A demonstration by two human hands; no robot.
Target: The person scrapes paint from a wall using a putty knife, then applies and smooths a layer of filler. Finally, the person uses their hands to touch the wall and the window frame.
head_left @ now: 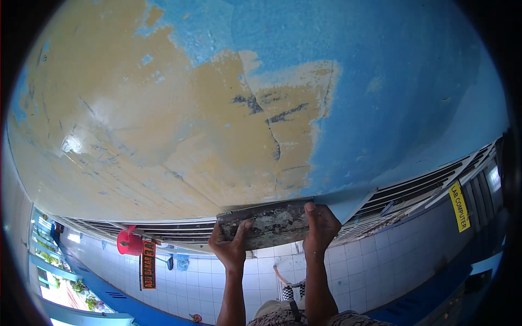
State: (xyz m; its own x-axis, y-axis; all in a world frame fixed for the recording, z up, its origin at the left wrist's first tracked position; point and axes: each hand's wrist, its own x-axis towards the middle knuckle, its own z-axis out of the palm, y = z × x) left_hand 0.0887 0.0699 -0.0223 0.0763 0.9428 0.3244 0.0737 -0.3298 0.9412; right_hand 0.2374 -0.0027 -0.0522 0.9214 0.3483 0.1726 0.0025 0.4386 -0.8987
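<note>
Both hands are clamped on a stained flat plate (pixel 269 224), the left hand (pixel 229 249) at one end and the right hand (pixel 322 231) at the other, thumbs across its face. It sits at the lower edge of the patchy tan-and-blue wall (pixel 375 114); whether they touch, I can't tell. Off to the left, a red bucket (pixel 129 244) is beside the slats (pixel 190 230).
</note>
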